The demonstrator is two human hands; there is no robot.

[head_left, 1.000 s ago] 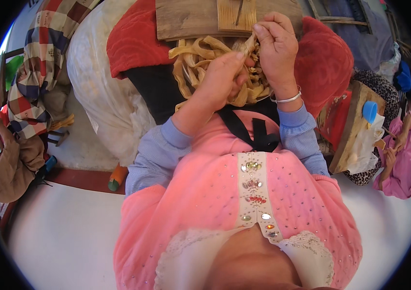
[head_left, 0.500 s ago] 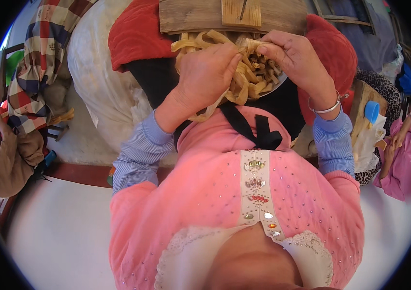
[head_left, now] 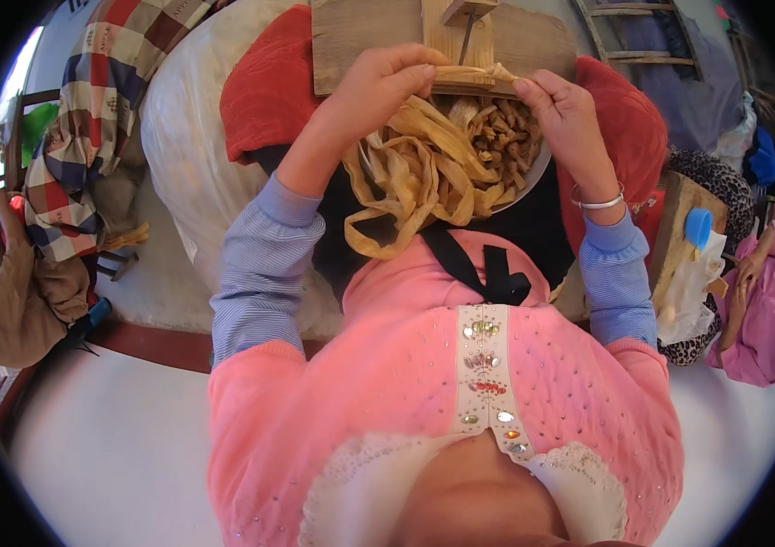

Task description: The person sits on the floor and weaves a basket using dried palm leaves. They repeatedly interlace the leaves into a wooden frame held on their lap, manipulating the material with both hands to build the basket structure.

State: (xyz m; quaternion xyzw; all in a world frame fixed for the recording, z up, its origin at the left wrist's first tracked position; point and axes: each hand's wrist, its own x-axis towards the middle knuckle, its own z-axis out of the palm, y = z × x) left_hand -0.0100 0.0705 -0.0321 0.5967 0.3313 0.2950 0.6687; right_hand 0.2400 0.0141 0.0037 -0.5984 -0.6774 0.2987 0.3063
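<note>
A flat, pale tan strip [head_left: 462, 71] is stretched between my two hands, over the near edge of a wooden board. My left hand [head_left: 386, 89] pinches one end. At a small knot or twist [head_left: 498, 73] in the strip, my right hand [head_left: 563, 111] pinches the other side; a bracelet circles that wrist. In my lap below sits a bowl [head_left: 541, 173] with its pale rim showing. Long loose strips [head_left: 410, 178] of the same material hang over its left side, and short knotted pieces [head_left: 506, 137] are heaped at the right.
The wooden board [head_left: 360, 41] bears a smaller block with a thin metal rod [head_left: 467, 38]. Red cloth [head_left: 264, 91] covers my knees. A white sack [head_left: 182, 118] stands at left. To the right are a wooden stool [head_left: 679, 214] with a blue cup [head_left: 697, 228] and a person in pink [head_left: 752, 310].
Both hands have risen from the bowl to the board's edge and moved apart, drawing the strip taut. More of the bowl's contents now shows.
</note>
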